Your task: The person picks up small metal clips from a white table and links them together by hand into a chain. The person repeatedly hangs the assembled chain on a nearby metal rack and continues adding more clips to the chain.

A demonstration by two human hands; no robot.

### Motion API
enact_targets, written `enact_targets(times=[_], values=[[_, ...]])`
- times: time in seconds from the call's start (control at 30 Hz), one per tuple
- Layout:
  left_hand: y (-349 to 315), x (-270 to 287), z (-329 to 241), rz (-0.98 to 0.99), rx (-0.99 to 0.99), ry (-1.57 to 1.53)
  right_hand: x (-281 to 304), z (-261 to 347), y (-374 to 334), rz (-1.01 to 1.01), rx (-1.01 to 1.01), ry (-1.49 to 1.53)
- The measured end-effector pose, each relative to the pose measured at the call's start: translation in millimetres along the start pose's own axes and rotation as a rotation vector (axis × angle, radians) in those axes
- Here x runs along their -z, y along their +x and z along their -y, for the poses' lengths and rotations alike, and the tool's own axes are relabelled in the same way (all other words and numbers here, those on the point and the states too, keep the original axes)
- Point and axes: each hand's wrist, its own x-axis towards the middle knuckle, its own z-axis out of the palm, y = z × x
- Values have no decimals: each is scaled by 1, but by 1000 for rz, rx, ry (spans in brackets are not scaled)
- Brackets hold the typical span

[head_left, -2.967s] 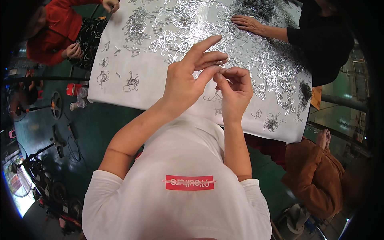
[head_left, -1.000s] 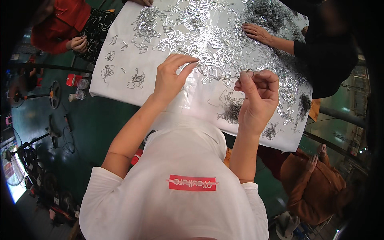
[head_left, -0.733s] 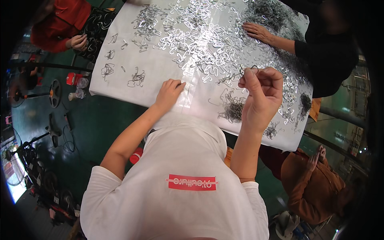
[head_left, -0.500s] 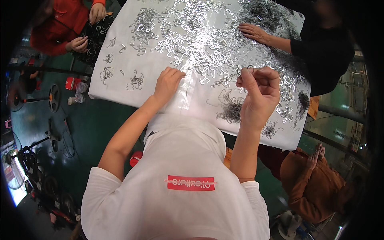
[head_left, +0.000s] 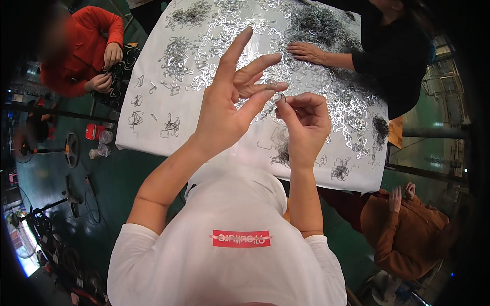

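Note:
Above the near part of the table, my left hand [head_left: 224,112] is raised, its thumb and a finger pinching at a small bent wire hook [head_left: 283,97] while its other fingers stretch away. My right hand [head_left: 309,122] pinches the same small piece from the right, fingers curled. The fingertips hide most of its shape, so I cannot tell whether it is one hook or two linked together. Under and beyond both hands, loose shiny wire hooks [head_left: 229,30] lie spread over the white table cover [head_left: 204,140].
Darker heaps of hooks [head_left: 316,25] lie at the far right, and small clusters [head_left: 170,125] at the left. A co-worker's hand [head_left: 306,52] rests among the hooks across the table. Someone in red [head_left: 94,41] works at the far left; a person in brown [head_left: 403,237] is at the right.
My left hand has lifted off the table and come right to meet my right hand. The right hand, with its wire hook, has shifted a little left. The whole view has shifted slightly.

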Motion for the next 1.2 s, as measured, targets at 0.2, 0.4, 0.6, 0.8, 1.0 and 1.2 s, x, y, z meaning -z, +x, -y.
enact_targets(times=[0.2, 0.4, 0.6, 0.8, 1.0, 1.2], values=[[-1, -3, -1, -3, 64, 73, -1, -2, -1, 23, 53, -66], [0, -2, 2, -32, -39, 216, -5, -2, -1, 77, 140, -172], [-14, 1, -8, -105, 34, 127, 29, -22, 2, 74, 71, -376], [-37, 23, -30, -37, 10, 45, 86, -116, -18, 85, -389, -1215], [-68, 56, -65, 121, 21, -21, 81, -180, -31, 124, -438, -1630], [-105, 83, -94, 204, 109, 69, 94, -173, -46, 524, -228, -1529]])
